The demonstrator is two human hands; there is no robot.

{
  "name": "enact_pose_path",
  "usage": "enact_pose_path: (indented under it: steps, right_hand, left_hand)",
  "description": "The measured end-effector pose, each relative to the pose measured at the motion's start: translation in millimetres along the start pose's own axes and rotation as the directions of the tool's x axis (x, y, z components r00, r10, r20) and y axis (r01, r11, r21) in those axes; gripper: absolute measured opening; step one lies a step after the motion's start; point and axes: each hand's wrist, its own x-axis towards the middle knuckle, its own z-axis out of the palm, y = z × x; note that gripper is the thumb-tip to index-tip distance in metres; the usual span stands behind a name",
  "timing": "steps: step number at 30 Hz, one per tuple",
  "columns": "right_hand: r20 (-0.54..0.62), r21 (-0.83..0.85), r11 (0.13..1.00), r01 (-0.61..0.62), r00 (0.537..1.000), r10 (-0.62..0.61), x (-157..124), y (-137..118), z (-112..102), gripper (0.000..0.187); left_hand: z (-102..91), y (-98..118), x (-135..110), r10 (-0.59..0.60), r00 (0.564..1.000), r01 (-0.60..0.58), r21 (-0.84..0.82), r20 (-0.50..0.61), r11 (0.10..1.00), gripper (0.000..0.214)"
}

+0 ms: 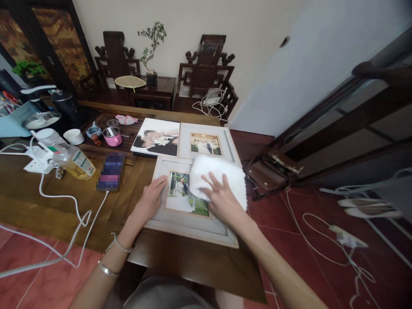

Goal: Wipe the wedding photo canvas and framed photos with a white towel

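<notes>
A white framed wedding photo (180, 223) lies flat on the wooden table (58, 201) in front of me. My left hand (151, 198) rests flat on the frame's left border, fingers stretched out. My right hand (222, 198) presses flat, fingers spread, on a white cloth (222, 174) that covers the frame's upper right part and some of the glass. Behind it lie a second white frame (206, 145) and an unframed photo print (157, 137).
A phone (111, 171) on a white cable, a plastic bottle (72, 159), a pink cup (112, 136), a white bowl (74, 136) and a power strip (37, 161) sit at the left. A brown bag (270, 171) hangs right of the table. Cables and white shoes (367, 206) lie on the red floor.
</notes>
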Motion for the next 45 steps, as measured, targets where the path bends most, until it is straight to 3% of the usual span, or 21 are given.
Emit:
enact_pose_path:
  steps: [6,9,13,16,19,22,25,28,33,36,40,42,45]
  right_hand:
    - [0.233,0.26,0.961,0.099,0.959,-0.162,-80,-47,-40,0.067]
    - [0.289,0.315,0.943,0.108,0.935,-0.204,-94,-60,-56,0.07]
    - [0.276,0.26,0.964,0.053,0.953,-0.127,-72,-52,-47,0.076]
    - [0.142,0.12,0.993,0.01,0.989,-0.027,-38,-26,-29,0.071]
    - [-0.004,-0.044,0.997,-0.059,0.998,0.058,-3,1,-15,0.066]
    - [-0.057,-0.131,0.99,-0.061,0.997,0.054,18,13,-3,0.064]
    - [-0.063,-0.152,0.988,-0.019,0.998,0.009,12,5,7,0.06]
    - [-0.033,-0.086,0.996,0.016,0.999,-0.019,-17,-14,8,0.059]
    - [0.103,0.165,0.97,0.177,0.975,-0.195,-77,-46,-17,0.046]
    - [0.125,0.294,0.927,0.233,0.952,-0.279,-92,-55,-31,0.033]
    - [0.043,0.207,0.962,0.177,0.981,-0.19,-76,-38,-25,0.047]
    - [-0.045,0.118,0.99,0.075,0.997,-0.071,-54,-18,-18,0.056]
    - [-0.183,0.025,0.997,-0.069,0.98,0.072,-15,12,-11,0.06]
  left_hand:
    - [2.0,4,-1,-0.026,1.0,0.026,0.036,0.01,0.999,0.068]
    - [2.5,7,-1,-0.046,0.999,0.045,0.056,0.012,0.997,0.068]
    - [-1.3,9,0,-0.055,0.997,0.051,0.062,0.062,0.997,0.072]
    - [-5.7,11,1,-0.071,0.992,0.065,0.054,0.108,0.996,0.073]
    - [-6.9,11,2,-0.077,0.99,0.073,0.041,0.117,0.996,0.072]
    - [-3.8,8,2,-0.057,0.994,0.056,0.022,0.088,0.998,0.07]
    - [-0.4,5,1,-0.053,0.997,0.053,0.012,0.057,0.999,0.071]
    - [-0.1,6,1,-0.064,0.996,0.063,0.017,0.055,0.998,0.071]
    - [-2.1,10,1,-0.079,0.995,0.078,0.014,0.067,0.997,0.071]
    - [-1.9,9,0,-0.056,0.997,0.055,0.013,0.054,0.998,0.071]
    - [-2.6,7,0,-0.018,0.998,0.017,0.015,0.06,1.0,0.072]
    - [-3.4,6,0,-0.012,0.998,0.011,0.008,0.064,1.0,0.072]
    - [-3.8,5,0,-0.028,0.998,0.028,-0.003,0.056,1.0,0.067]
